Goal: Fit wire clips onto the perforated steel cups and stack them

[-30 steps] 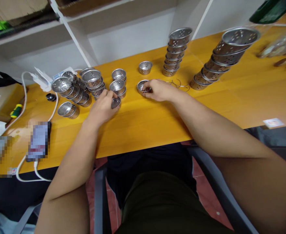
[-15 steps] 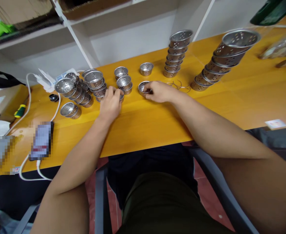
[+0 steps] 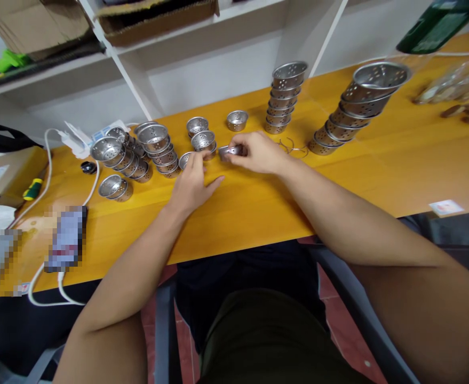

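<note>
In the middle of the table, my right hand (image 3: 254, 152) pinches a small perforated metal cup (image 3: 229, 152), tilted on its side. To its left my left hand (image 3: 194, 181) is open, thumb spread out, holding nothing. Just behind those fingers stands a low metal cup (image 3: 184, 160), partly hidden by them. A short stack of cups (image 3: 203, 141) lies between and beyond both hands, with another stack (image 3: 197, 126) behind it. One single cup (image 3: 237, 121) stands upright farther back.
Taller leaning stacks of cups stand left (image 3: 154, 138) and right (image 3: 332, 128), with an upright stack (image 3: 282, 98) at the back. Thin wire rings (image 3: 292, 148) lie right of my right hand. A phone (image 3: 66, 237) with a white cable sits front left. Shelving (image 3: 214, 64) borders the back.
My right hand has lifted and tipped the small cup, bringing it slightly left. My left hand has let go of the low cup and opened, shifting right. The camera view has shifted a little.
</note>
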Demonstrator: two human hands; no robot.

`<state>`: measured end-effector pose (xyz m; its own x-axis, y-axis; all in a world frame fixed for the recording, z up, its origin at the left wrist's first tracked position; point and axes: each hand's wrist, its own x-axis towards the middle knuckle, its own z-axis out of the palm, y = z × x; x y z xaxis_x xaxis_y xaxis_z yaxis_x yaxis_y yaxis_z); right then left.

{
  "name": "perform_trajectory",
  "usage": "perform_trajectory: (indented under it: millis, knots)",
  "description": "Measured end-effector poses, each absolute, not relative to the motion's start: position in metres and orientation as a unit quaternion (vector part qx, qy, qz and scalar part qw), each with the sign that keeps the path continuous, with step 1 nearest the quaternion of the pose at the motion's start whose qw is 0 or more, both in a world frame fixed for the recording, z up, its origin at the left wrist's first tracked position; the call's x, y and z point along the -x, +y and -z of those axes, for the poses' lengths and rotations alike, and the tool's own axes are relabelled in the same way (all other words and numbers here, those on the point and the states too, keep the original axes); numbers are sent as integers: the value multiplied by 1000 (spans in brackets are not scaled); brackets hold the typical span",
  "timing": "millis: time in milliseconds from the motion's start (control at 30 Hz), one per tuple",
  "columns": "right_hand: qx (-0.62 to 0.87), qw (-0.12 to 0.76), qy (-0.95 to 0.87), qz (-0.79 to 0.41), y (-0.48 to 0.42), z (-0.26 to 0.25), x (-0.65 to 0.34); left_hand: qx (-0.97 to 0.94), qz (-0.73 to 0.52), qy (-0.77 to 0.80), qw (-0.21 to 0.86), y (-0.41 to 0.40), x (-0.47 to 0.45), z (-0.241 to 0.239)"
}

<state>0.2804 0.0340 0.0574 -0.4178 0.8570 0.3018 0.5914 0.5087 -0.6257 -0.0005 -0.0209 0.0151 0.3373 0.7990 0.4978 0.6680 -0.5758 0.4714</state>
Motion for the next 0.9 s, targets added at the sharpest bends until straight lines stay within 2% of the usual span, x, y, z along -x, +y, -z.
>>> perform_trajectory:
  millis: [100,200,267,333,433,467,533,633,700,800,900]
  knots:
    - [300,344,-816,-355,26,-54,-273,-783,-383,455,181,-10,-2,5]
    - [177,300,-819,-456,18,-49,-266,-766,-405,442,230,-1,1,16]
    - [151,272,-823,-476,16,-48,-267,-770,-419,429,215,1,4,14]
    - [198,293,-824,-442,20,-53,-274,-781,-420,429,172,0,6,7]
    - [388,317,-822,-270,32,-68,-300,-803,-407,421,113,-5,6,-6]
    - [459,285,-816,-207,36,-75,-310,-811,-405,409,105,-7,5,-9]
    - [577,160,-791,-128,44,-88,-331,-822,-410,382,102,-8,4,-11]
    - [658,-30,-745,-107,50,-101,-353,-824,-418,361,123,-8,4,-10]
    - [673,-88,-725,-115,52,-105,-358,-823,-415,358,147,-8,4,-9]
    - [685,-107,-708,-136,53,-105,-357,-833,-398,340,182,-12,4,-12]
    - [695,-81,-701,-139,56,-99,-353,-844,-383,315,204,-15,3,-16]
